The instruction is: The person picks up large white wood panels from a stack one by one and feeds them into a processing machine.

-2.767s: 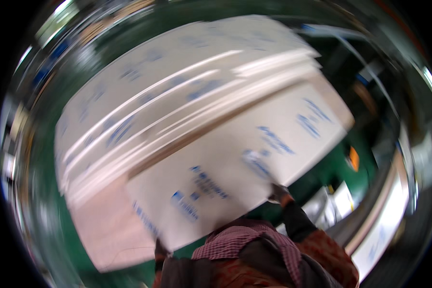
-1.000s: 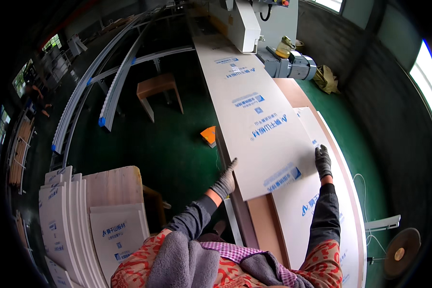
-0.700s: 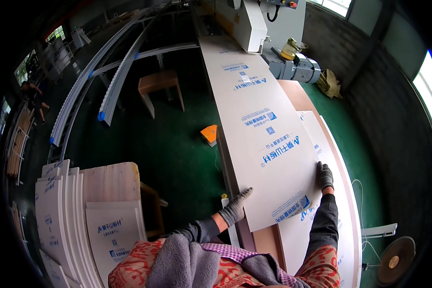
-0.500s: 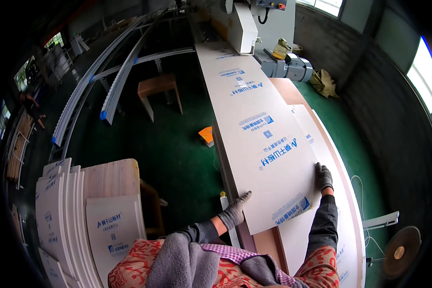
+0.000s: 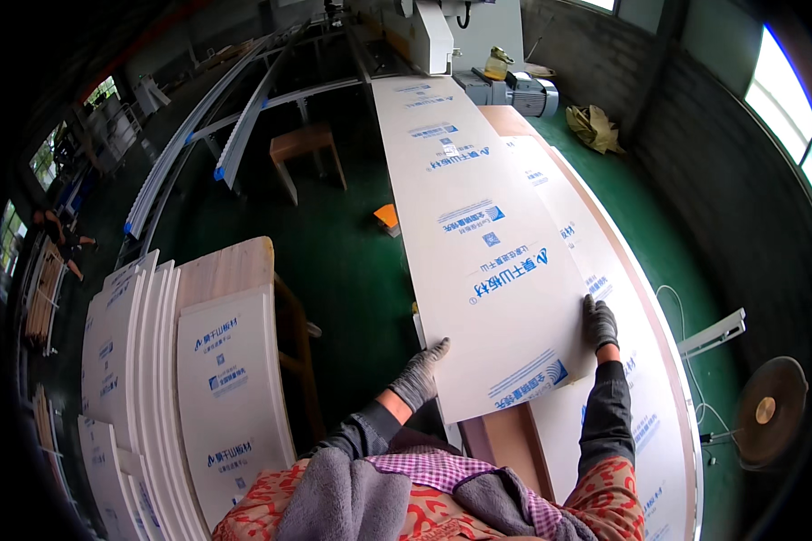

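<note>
A long white board (image 5: 505, 334) with blue print stretches from in front of me to the machine at the far end. My left hand (image 5: 420, 375), in a grey glove, is closed on its left edge near the front corner, thumb on top. On the right edge my gloved right hand (image 5: 601, 325) grips the board with fingers bent over the side. The undersides of both grips are hidden. Below and right of this board lies a pile of similar white panels (image 5: 641, 370).
A white-fronted machine (image 5: 435, 41) with a grey motor (image 5: 528, 95) stands ahead. White boards (image 5: 230, 361) are stacked at my left. Beyond them are metal rails (image 5: 176, 171) and a brown stool (image 5: 307, 149). A round disc (image 5: 771, 410) stands at right; a person (image 5: 61, 239) is far left.
The whole view has shifted. Against the pile beneath, the held board has come nearer to me, with both hands keeping their hold on its edges.
</note>
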`<state>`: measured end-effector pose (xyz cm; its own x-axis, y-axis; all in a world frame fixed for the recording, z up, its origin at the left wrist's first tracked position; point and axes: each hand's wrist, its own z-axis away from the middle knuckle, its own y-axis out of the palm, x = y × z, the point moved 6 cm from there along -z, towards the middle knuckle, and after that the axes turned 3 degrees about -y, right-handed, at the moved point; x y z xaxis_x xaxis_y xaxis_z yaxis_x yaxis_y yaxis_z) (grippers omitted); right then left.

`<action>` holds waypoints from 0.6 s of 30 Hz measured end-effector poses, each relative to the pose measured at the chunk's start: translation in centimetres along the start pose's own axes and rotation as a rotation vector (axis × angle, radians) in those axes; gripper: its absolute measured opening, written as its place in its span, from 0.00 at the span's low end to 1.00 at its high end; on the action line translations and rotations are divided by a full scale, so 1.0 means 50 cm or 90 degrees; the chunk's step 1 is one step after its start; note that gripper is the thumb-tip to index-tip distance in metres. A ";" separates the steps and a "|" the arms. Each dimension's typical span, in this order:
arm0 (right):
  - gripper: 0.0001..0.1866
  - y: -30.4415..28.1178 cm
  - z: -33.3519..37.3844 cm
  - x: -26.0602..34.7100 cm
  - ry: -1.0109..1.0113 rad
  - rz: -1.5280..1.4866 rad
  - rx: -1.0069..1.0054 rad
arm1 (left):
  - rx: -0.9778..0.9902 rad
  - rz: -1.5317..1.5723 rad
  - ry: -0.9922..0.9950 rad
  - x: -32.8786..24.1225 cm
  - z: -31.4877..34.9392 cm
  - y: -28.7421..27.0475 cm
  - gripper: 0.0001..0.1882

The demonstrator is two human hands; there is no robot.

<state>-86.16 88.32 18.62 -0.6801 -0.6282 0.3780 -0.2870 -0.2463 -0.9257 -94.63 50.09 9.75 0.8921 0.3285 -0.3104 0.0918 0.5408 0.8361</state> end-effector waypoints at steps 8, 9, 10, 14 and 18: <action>0.35 0.013 0.483 0.015 0.083 -0.081 0.033 | -0.270 -0.356 0.130 -0.034 0.374 -0.148 0.24; 0.36 0.026 0.546 0.025 0.081 -0.082 0.043 | -0.298 -0.414 0.179 -0.055 0.418 -0.168 0.24; 0.35 0.021 0.618 0.056 0.091 -0.082 0.073 | -0.326 -0.469 0.223 -0.074 0.459 -0.197 0.25; 0.26 0.125 0.897 0.158 0.118 -0.434 0.224 | -0.478 -0.758 0.292 -0.170 0.615 -0.348 0.27; 0.33 0.237 1.154 0.196 0.311 -0.621 0.676 | -0.446 -0.748 0.264 -0.226 0.768 -0.508 0.24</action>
<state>-57.30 36.66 10.62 -0.7290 0.3340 0.5976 -0.2837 -0.9418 0.1803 -90.04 2.91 9.37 0.2502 -0.4376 -0.8636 0.3316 0.8768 -0.3482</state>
